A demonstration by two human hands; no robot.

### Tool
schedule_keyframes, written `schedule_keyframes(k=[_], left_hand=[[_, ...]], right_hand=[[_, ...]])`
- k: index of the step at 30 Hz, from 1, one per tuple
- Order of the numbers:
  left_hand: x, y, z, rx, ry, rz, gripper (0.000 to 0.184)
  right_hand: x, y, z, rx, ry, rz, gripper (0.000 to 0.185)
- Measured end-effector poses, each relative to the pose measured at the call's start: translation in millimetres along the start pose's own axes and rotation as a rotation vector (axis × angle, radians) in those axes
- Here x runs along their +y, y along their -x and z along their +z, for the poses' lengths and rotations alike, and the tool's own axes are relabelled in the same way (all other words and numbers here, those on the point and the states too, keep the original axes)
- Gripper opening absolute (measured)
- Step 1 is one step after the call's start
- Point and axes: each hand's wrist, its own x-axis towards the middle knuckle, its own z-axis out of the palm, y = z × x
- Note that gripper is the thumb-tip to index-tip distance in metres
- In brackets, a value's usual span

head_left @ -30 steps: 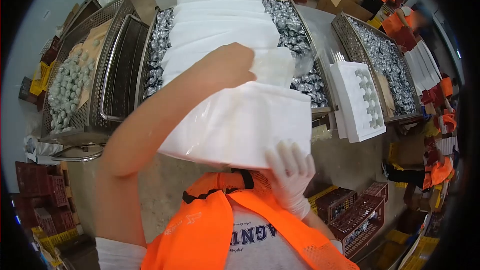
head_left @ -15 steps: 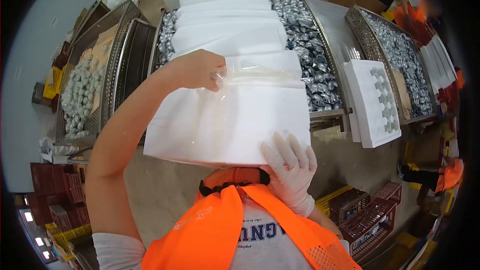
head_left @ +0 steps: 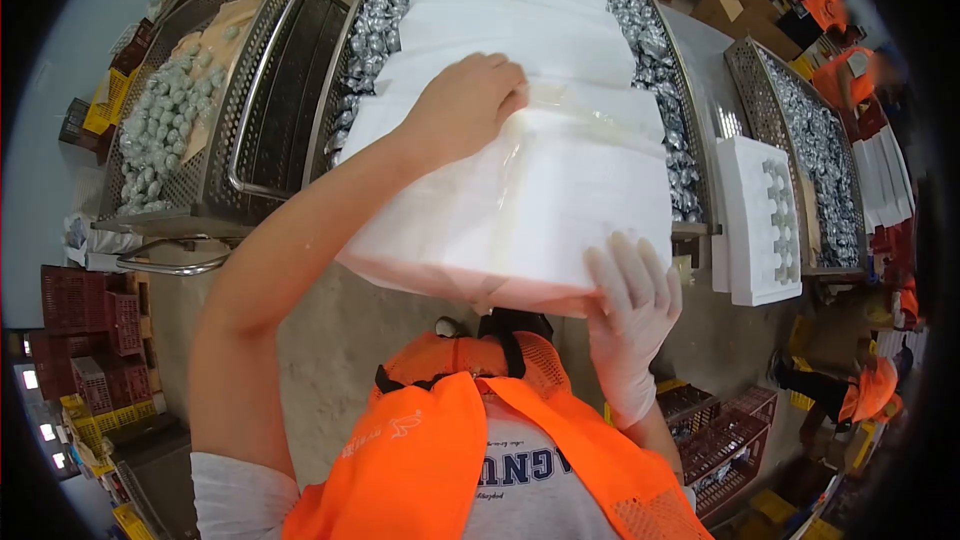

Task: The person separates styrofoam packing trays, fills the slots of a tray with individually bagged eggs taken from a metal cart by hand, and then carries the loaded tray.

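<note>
A large white package (head_left: pixel 590 185) with folded sheet-like wrapping lies in front of me, its front edge facing my body. Clear tape (head_left: pixel 507 168) runs over its top. My left hand (head_left: pixel 465 105), bare, is closed on the clear tape near the middle of the package; its fingertips are partly hidden. At the front right corner, my right hand (head_left: pixel 632 290), in a pale glove, rests against the package with its fingers stretched out. More white sheets (head_left: pixel 510 0) lie behind it, over a metal bin (head_left: pixel 708 185) of silver-wrapped pieces (head_left: pixel 625 15).
On the left stands a perforated bin (head_left: pixel 275 60) with pale wrapped balls (head_left: pixel 160 130). To the right are a white foam tray (head_left: pixel 745 220) and another bin of silver pieces (head_left: pixel 820 140). Crates (head_left: pixel 735 430) stand at the lower right. Co-workers (head_left: pixel 870 390) in orange are at the far right.
My left hand has moved right and slightly up across the package. The package and my right hand appear further right, and the whole view has shifted somewhat.
</note>
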Motion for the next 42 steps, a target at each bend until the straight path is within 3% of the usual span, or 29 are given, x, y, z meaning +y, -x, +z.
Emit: schedule_keyframes(k=[2, 4, 5, 8, 9, 10, 12, 14, 16, 18, 19, 20, 23, 25, 26, 27, 28, 29, 31, 33, 35, 36, 38, 40, 42], left_hand=[[28.3, 14.7, -13.3, 0.111, 0.023, 0.205, 0.021], [58.0, 36.6, -9.5, 0.102, 0.260, 0.320, 0.022], [70.9, 49.7, -19.7, -0.184, 0.376, 0.069, 0.021], [67.4, 79.3, -12.7, -0.022, 1.298, -0.260, 0.024], [79.1, 90.8, -32.7, 0.053, 1.455, -0.368, 0.025], [87.5, 107.5, -60.6, 0.024, 1.349, -0.310, 0.025], [93.4, 152.1, -95.5, 0.200, 1.242, -0.215, 0.029], [99.3, 203.7, -113.2, 0.634, 1.222, -0.146, 0.050], [78.4, 261.6, -131.0, 0.890, 1.372, -0.069, 0.063], [48.2, 328.0, -154.5, 0.983, 1.410, -0.128, 0.062], [41.5, 355.0, -168.6, 1.038, 1.271, -0.234, 0.060], [34.2, 370.6, -181.3, 0.798, 1.395, -0.139, 0.043], [25.3, 421.7, -160.0, 1.583, 0.937, -0.809, 0.028], [-84.5, 590.5, -99.2, 1.204, 0.937, -0.814, 0.032], [-85.3, 602.5, -48.5, 1.242, 0.881, -0.910, 0.033], [-109.0, 652.1, 5.7, 0.856, 0.547, -1.210, 0.042], [-78.3, 617.2, 26.3, 0.310, -0.113, -1.300, 0.055], [-54.1, 609.8, 41.3, -0.100, -0.366, -1.187, 0.065], [-49.8, 665.3, 88.1, -0.303, -0.180, -1.341, 0.058], [-47.5, 733.4, 123.0, -0.246, -0.035, -1.738, 0.054], [-44.8, 777.3, 142.1, -0.189, -0.041, -1.716, 0.049], [-44.5, 759.7, 138.8, -0.123, -0.009, -1.700, 0.049], [-26.3, 703.0, 132.7, 0.003, 0.056, -1.672, 0.050], [-40.8, 663.0, 151.9, 0.270, 0.264, -1.521, 0.053], [-48.8, 566.8, 125.4, 0.429, 0.482, -1.366, 0.059]], right_hand=[[-4.0, -8.8, -1.5, -0.020, -0.024, -0.002, 0.046], [-9.3, -18.5, -1.2, -0.031, -0.111, -0.025, 0.051], [-16.0, -15.9, 6.4, 0.023, -0.086, -0.033, 0.056], [-18.0, -18.1, 5.9, 0.009, -0.157, 0.082, 0.063], [-14.8, -17.7, 8.6, 0.053, -0.200, 0.109, 0.070], [-10.4, -19.3, 10.7, 0.064, -0.190, 0.076, 0.070], [-5.4, -20.6, 10.9, 0.088, -0.164, 0.017, 0.069], [-13.2, -22.5, 1.5, 0.095, -0.197, 0.053, 0.068], [-6.1, -24.8, 5.9, 0.147, -0.254, 0.047, 0.069], [-2.5, -27.0, 8.1, 0.195, -0.280, 0.036, 0.074], [-3.4, -26.4, 8.1, 0.204, -0.304, 0.067, 0.074], [-4.9, -24.0, 8.6, 0.208, -0.328, 0.103, 0.074], [-7.1, -18.7, 22.8, 0.294, -0.431, 0.155, 0.074], [-15.6, -14.4, 31.3, 0.275, -0.373, 0.196, 0.074], [-21.1, -14.6, 34.8, 0.265, -0.345, 0.212, 0.074], [-27.8, -17.9, 35.9, 0.275, -0.325, 0.194, 0.073], [-35.5, -20.9, 34.9, 0.283, -0.305, 0.178, 0.073], [-42.3, -23.6, 35.4, 0.289, -0.284, 0.160, 0.072], [-53.2, -30.4, 40.8, 0.270, -0.248, 0.116, 0.076], [-59.8, -35.8, 49.3, 0.288, -0.217, 0.034, 0.081], [-60.2, -40.0, 61.9, 0.325, -0.192, -0.104, 0.089], [-64.1, -45.7, 57.9, 0.276, -0.163, -0.128, 0.092], [-78.4, -57.2, 45.8, 0.178, -0.120, -0.168, 0.095], [-89.9, -67.8, 35.8, 0.084, -0.093, -0.198, 0.096], [-88.8, -75.7, 36.1, 0.005, -0.097, -0.265, 0.094]])
